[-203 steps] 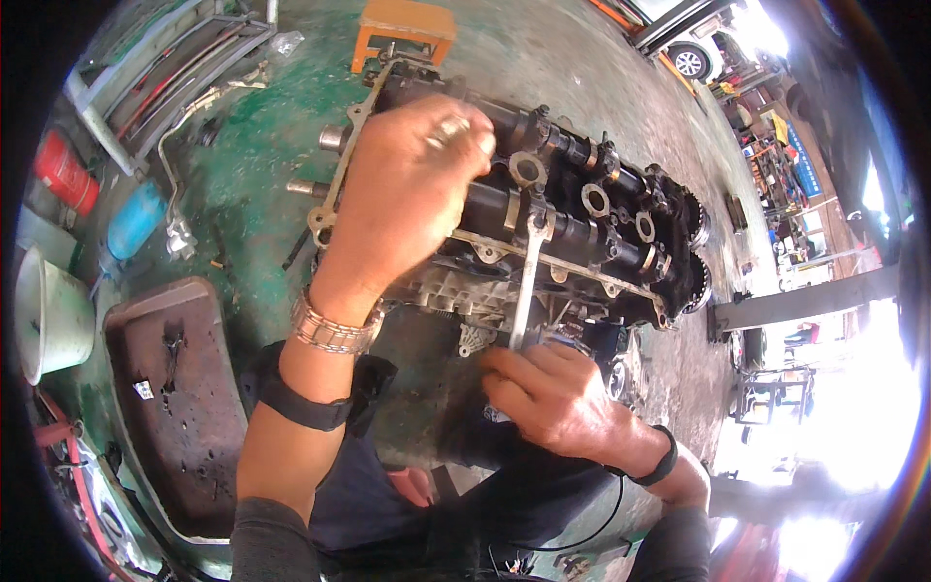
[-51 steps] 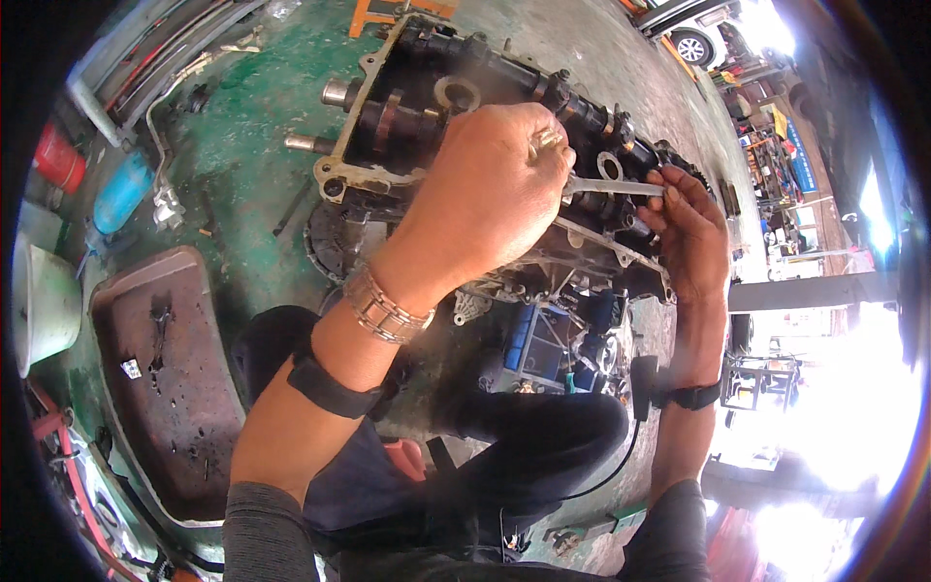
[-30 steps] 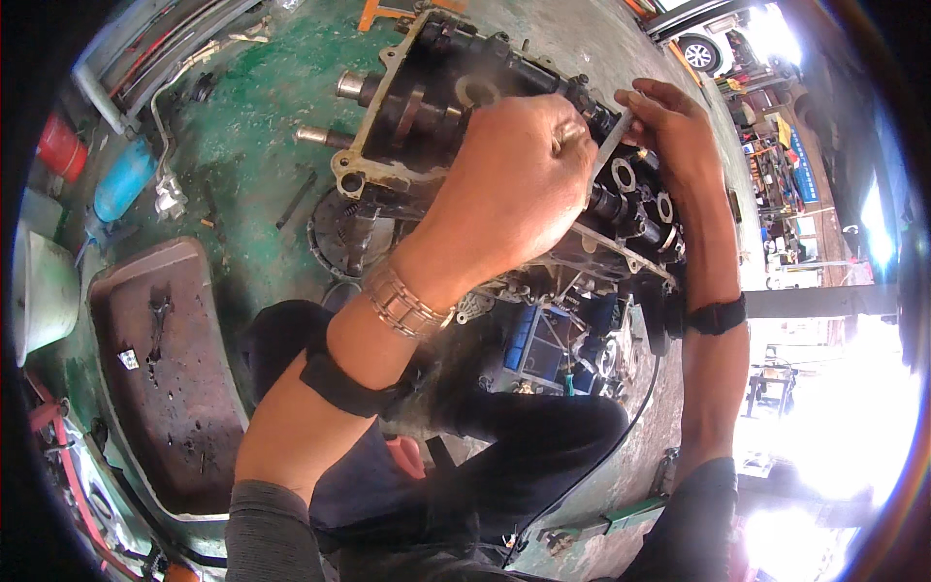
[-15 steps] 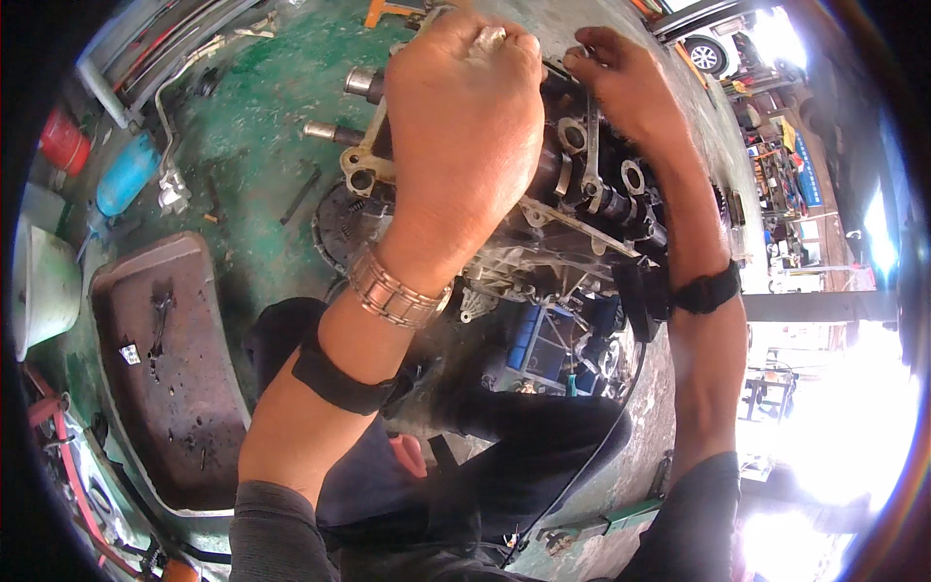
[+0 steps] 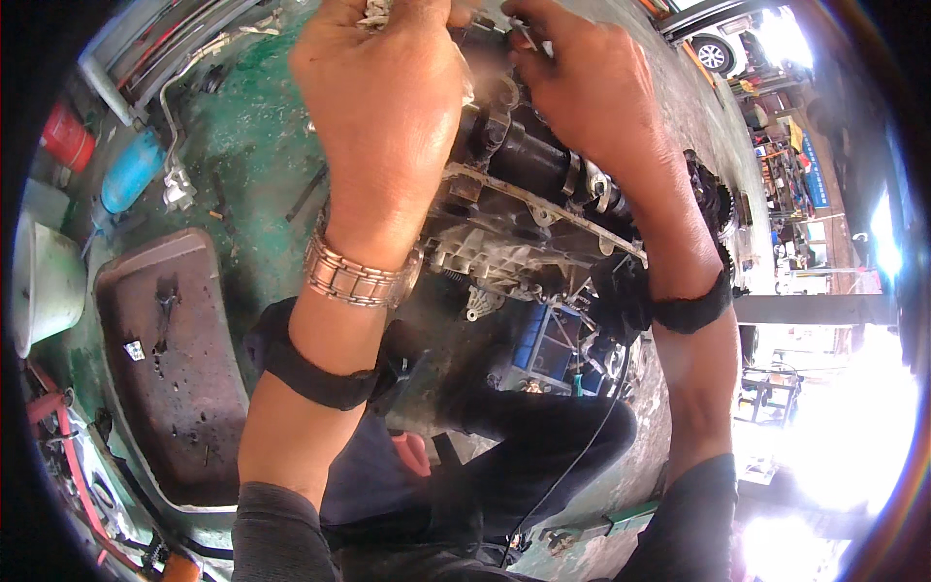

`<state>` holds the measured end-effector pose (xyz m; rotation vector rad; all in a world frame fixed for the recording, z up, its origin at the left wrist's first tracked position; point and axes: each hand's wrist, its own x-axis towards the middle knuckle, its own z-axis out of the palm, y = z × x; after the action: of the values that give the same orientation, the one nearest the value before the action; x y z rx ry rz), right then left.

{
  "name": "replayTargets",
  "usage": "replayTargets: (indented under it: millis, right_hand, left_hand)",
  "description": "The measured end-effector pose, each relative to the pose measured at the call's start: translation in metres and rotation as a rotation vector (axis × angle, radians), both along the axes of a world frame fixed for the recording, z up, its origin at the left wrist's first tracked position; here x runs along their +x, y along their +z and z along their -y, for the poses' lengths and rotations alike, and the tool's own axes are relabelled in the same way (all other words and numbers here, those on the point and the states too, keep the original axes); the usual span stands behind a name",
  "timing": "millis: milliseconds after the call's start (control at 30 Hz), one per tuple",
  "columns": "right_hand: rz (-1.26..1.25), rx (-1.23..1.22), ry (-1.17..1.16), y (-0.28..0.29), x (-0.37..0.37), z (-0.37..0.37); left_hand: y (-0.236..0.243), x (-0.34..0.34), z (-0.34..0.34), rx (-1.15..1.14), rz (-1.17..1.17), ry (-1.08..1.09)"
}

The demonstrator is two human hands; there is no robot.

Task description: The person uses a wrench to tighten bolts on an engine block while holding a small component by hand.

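My left hand [image 5: 383, 116], with a metal watch on its wrist, is closed above the left part of a partly stripped engine [image 5: 529, 160]. A crumpled whitish rag [image 5: 374, 12] shows between its fingers. My right hand [image 5: 596, 92] is over the engine's far side. Its thumb and fingers are pinched around something small with a pale, shiny part, too little of it visible to name. Below the hands, dark cylindrical parts and a light metal flange [image 5: 543, 215] of the engine show. Its far end is hidden behind my hands.
A brown tray [image 5: 184, 388] with dark oily residue and a tool [image 5: 167, 308] lies on the green floor at left. Beside it stand a pale bucket [image 5: 48, 276] and a blue container [image 5: 133, 173]. A blue crate [image 5: 545, 341] sits beyond my bent knee [image 5: 601, 432].
Both hands have moved left and farther up across the engine, the left one more. More of the engine's near side now shows between my forearms.
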<state>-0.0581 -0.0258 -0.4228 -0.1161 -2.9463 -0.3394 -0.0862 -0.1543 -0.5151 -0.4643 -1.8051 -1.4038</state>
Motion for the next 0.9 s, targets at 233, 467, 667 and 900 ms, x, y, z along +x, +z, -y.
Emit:
replayTargets:
  millis: [233, 467, 667, 900]
  right_hand:
    - [-0.077, -0.027, 0.466, -0.015, 0.025, 0.017]
    - [-0.121, -0.193, 0.649, -0.035, 0.071, 0.040]
    - [0.012, -0.190, 0.695, -0.038, 0.126, 0.037]
    - [0.055, -0.260, 0.646, -0.039, 0.187, 0.006]
  left_hand:
    - [0.035, 0.008, 0.001, 0.810, 0.511, -0.425]
    - [0.045, -0.003, 0.027, 0.725, 0.676, -0.500]
    - [0.043, 0.009, 0.014, 0.579, 0.784, -0.609]
    - [0.026, 0.025, -0.008, 0.289, 0.719, -1.124]
